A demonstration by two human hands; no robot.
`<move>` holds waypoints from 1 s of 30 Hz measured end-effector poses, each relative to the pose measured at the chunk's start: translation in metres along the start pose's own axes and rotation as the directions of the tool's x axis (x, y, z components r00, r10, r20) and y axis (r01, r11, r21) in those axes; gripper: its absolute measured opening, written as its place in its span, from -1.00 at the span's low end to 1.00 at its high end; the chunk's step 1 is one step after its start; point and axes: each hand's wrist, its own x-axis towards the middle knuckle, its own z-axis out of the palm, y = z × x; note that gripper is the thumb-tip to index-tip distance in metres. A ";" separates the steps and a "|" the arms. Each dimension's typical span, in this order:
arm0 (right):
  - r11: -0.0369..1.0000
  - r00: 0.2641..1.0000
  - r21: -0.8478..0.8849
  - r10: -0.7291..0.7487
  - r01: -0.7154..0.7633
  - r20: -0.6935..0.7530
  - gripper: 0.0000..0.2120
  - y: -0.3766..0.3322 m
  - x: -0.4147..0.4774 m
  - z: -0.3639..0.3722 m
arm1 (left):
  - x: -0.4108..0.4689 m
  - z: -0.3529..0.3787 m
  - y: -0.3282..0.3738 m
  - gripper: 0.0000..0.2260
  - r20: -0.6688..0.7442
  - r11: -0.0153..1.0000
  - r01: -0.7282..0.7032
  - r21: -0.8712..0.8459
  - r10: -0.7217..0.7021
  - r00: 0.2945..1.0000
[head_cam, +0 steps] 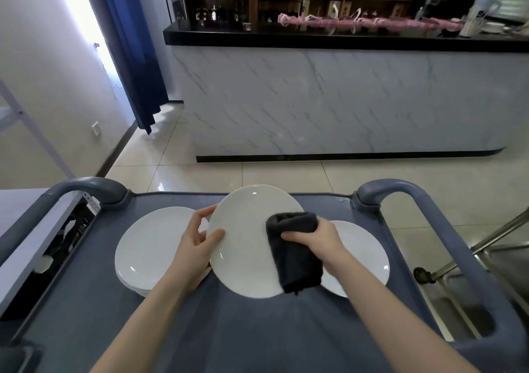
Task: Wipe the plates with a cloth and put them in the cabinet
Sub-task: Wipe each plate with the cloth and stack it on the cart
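Observation:
A round white plate (pixel 246 238) is held up over the grey cart top (pixel 217 329). My left hand (pixel 197 238) grips its left rim, thumb on the face and fingers behind. My right hand (pixel 317 238) grips a folded black cloth (pixel 294 255) and presses it on the plate's right side. A stack of white plates (pixel 148 246) lies on the cart at the left. Another white plate (pixel 363 255) lies at the right, partly hidden by my right hand and the cloth.
The cart has grey handles at the left (pixel 86 189) and right (pixel 400 192). A marble-fronted counter (pixel 329 97) with a black top stands ahead across a tiled floor. Metal legs (pixel 472 249) stand at the right, a white surface (pixel 25 229) at the left.

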 end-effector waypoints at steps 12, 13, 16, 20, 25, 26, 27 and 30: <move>0.994 0.957 -0.024 -0.094 0.105 0.275 -0.61 -0.018 0.011 -0.013 | 0.015 0.001 0.024 -0.65 0.037 0.990 -0.066 0.128 0.062 0.997; 0.996 0.974 0.055 -0.075 0.065 0.215 -0.59 -0.008 0.008 -0.007 | 0.016 0.002 0.021 -0.66 -0.039 0.995 -0.066 0.068 0.069 0.997; 0.955 0.997 0.292 0.019 -0.041 0.078 -0.58 0.022 -0.005 0.019 | 0.016 0.006 0.012 -0.64 -0.185 0.991 -0.060 -0.122 0.037 0.982; 0.942 0.994 0.320 0.095 -0.105 0.049 -0.60 0.034 -0.012 0.026 | 0.014 0.005 0.007 -0.63 -0.108 0.992 -0.034 -0.121 0.021 0.994; 0.995 0.985 -0.041 -0.086 0.093 0.152 -0.57 0.003 0.006 -0.001 | 0.021 -0.003 0.022 -0.63 0.097 0.985 -0.069 0.160 0.054 0.994; 0.981 0.974 -0.129 -0.117 0.144 0.194 -0.58 -0.006 0.011 -0.004 | 0.024 -0.002 0.027 -0.62 0.166 0.969 -0.083 0.232 0.045 0.985; 0.959 0.961 -0.210 -0.136 0.189 0.241 -0.59 -0.014 0.014 -0.005 | 0.026 0.001 0.032 -0.62 0.234 0.940 -0.105 0.325 0.028 0.972; 0.929 0.930 -0.267 -0.162 0.256 0.329 -0.67 -0.026 0.018 -0.001 | 0.034 0.012 0.043 -0.64 0.345 0.802 -0.207 0.560 0.001 0.938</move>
